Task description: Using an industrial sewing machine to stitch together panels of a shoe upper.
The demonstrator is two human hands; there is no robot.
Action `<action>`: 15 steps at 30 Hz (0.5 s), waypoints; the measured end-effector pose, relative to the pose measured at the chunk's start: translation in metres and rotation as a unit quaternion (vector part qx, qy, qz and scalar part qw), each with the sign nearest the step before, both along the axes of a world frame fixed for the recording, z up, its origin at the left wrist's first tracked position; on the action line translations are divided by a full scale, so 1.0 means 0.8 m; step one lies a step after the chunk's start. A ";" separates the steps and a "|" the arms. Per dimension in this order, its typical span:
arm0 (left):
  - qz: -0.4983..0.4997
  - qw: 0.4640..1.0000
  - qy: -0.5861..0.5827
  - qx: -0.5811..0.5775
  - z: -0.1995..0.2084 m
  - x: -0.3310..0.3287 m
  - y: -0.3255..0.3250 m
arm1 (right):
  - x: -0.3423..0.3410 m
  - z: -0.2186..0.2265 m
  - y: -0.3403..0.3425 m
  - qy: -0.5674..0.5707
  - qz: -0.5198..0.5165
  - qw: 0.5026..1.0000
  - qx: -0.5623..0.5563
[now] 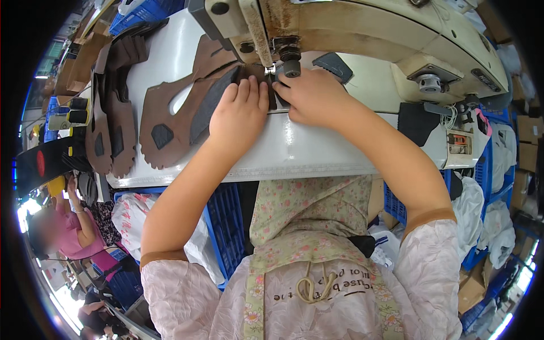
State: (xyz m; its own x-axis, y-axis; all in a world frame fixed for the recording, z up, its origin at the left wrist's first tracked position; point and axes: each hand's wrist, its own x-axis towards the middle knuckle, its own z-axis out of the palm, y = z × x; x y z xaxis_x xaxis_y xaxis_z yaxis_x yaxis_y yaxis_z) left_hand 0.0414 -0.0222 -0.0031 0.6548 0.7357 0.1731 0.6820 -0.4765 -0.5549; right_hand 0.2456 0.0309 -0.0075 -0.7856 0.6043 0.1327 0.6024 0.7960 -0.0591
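Observation:
A brown leather shoe-upper piece [165,110] with dark grey patches lies on the white sewing-machine bed, its right end running under the presser foot [270,70]. My left hand [241,107] rests on that end with fingers stretched out flat, left of the needle. Close on the other side, my right hand [320,96] has its fingers bent at the edge of the work beside the roller [292,68]; they grip the leather there. Part of the leather under my fingers is hidden. Behind my right hand lies a loose dark grey patch [334,67].
The sewing-machine arm [362,37] spans the far side. More brown upper pieces [116,122] are stacked at left, near thread spools [78,116]. A black piece [418,122] lies at right. Blue crates [225,212] and white bags stand below. A person in pink [76,232] is at far left.

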 end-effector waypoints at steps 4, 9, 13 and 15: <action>-0.005 0.998 -0.052 -0.033 0.004 -0.012 0.007 | 0.004 -0.009 -0.006 0.016 0.001 0.997 0.080; -0.023 0.996 -0.075 -0.045 0.000 -0.025 0.014 | 0.007 -0.011 -0.003 0.038 0.015 0.996 0.081; -0.025 0.990 -0.121 -0.068 0.002 -0.032 0.019 | 0.010 -0.010 -0.004 0.039 0.020 0.996 0.074; -0.030 0.988 -0.129 -0.076 0.001 -0.033 0.019 | 0.010 -0.020 -0.007 0.057 0.015 0.994 0.087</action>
State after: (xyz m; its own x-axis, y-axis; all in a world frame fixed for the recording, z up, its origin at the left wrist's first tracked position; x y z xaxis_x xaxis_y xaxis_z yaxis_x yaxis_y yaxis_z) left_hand 0.0147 -0.0066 -0.0021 0.6470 0.7268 0.2307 0.7590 -0.5848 -0.2861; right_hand 0.2535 0.0254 -0.0237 -0.7769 0.5407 0.3225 0.5754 0.8177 0.0150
